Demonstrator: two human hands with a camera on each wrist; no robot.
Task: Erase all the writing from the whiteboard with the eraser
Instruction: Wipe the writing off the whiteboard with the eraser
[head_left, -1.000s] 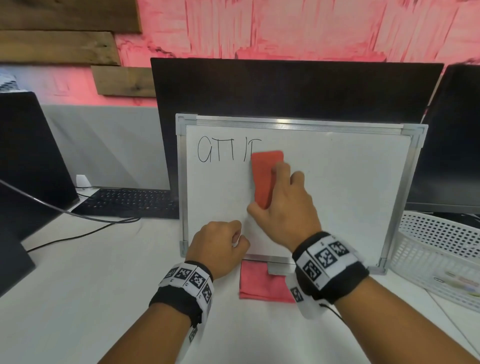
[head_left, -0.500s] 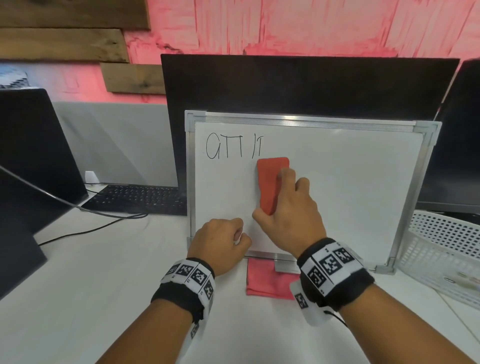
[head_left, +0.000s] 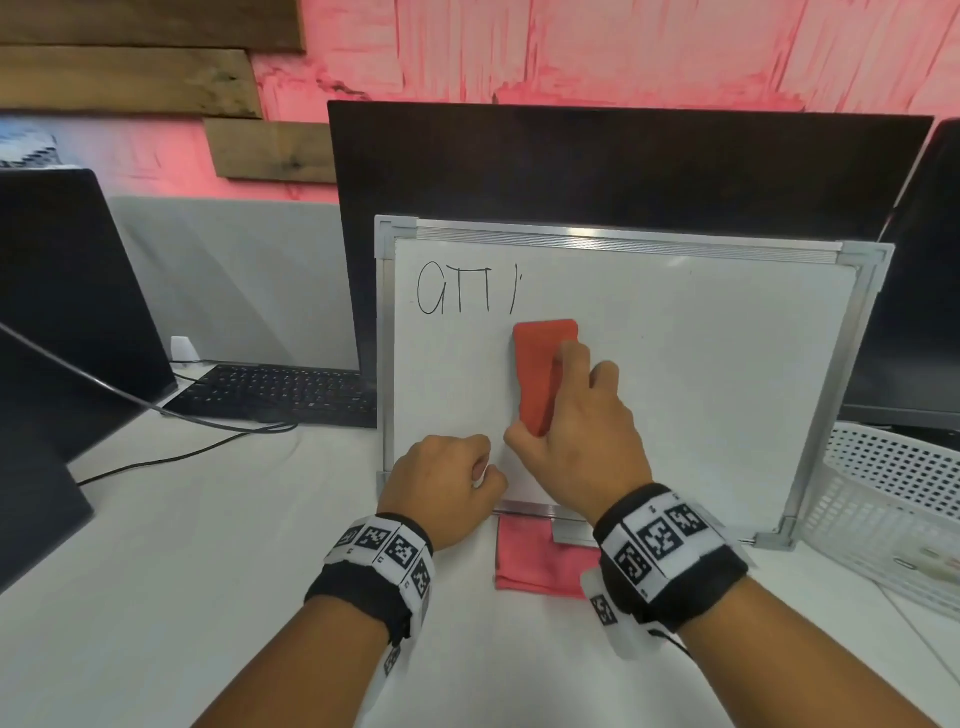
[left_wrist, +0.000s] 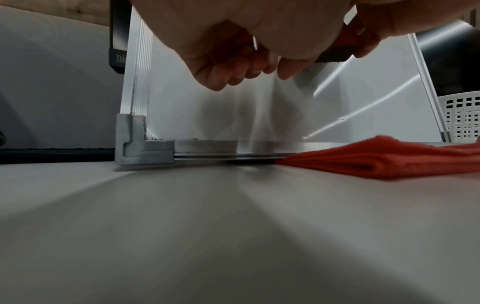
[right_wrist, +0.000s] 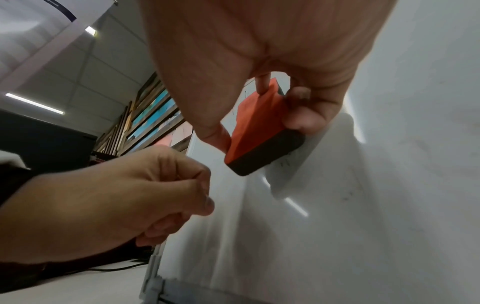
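The whiteboard (head_left: 701, 389) stands upright, leaning on a dark monitor (head_left: 623, 171). Black writing (head_left: 457, 293) remains at its upper left. My right hand (head_left: 576, 441) grips the red eraser (head_left: 540, 374) by its sides and presses its dark felt face to the board, just below and right of the writing. In the right wrist view the thumb and fingers pinch the eraser (right_wrist: 257, 127). My left hand (head_left: 441, 483) is a closed fist at the board's lower left, holding nothing I can see; its curled fingers (left_wrist: 233, 67) hang in front of the board.
A folded red cloth (head_left: 540, 561) lies on the white table at the foot of the board. A white perforated basket (head_left: 893, 509) stands to the right, a black keyboard (head_left: 280, 389) and cables to the left, and another monitor (head_left: 67, 312) at far left.
My right hand slid the eraser down from the line of writing. The last stroke there is mostly wiped away. My left fist stayed put.
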